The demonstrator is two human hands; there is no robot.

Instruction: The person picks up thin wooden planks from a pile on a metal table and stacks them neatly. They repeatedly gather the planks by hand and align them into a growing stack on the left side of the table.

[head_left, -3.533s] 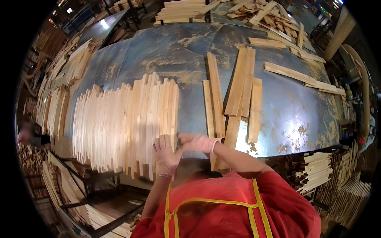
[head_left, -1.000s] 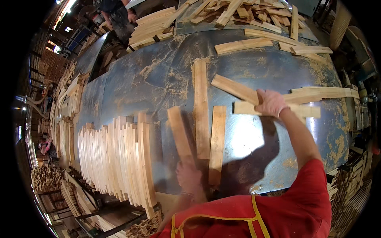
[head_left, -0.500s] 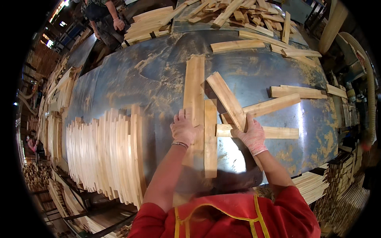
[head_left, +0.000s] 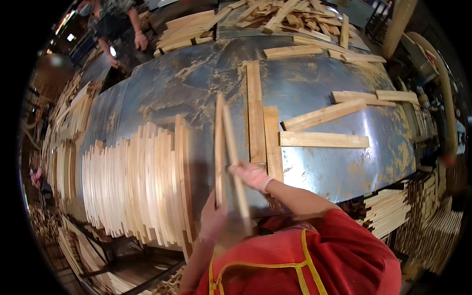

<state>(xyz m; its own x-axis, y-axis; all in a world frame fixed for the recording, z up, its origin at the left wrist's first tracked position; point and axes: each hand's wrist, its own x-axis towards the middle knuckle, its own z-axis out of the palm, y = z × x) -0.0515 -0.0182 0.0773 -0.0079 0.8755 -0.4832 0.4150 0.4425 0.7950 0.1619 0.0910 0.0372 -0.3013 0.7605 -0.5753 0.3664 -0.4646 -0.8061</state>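
My left hand [head_left: 213,221], smeared by motion, grips the lower part of a narrow wooden plank [head_left: 219,152] stood on edge. Closed round a second wooden plank [head_left: 230,135] is my gloved right hand [head_left: 250,176]; this plank slants beside the first, their far ends close together. Just right of them, a long plank [head_left: 255,108] lies on the metal table [head_left: 191,93], with a shorter plank [head_left: 272,132] alongside it. Left of my left hand stands a tight row of planks [head_left: 135,182].
Two planks [head_left: 323,140] [head_left: 324,114] lie to the right, and more [head_left: 368,98] sit beyond them. A heap of offcuts [head_left: 300,19] rises at the far side, near stacked boards [head_left: 189,29]. Another person [head_left: 118,29] stands at the far left. Sawdust coats parts of the tabletop.
The slanted plank under my right hand has come left off the right-hand planks. My left hand has left the long plank and now holds another plank. The person at far left has shifted.
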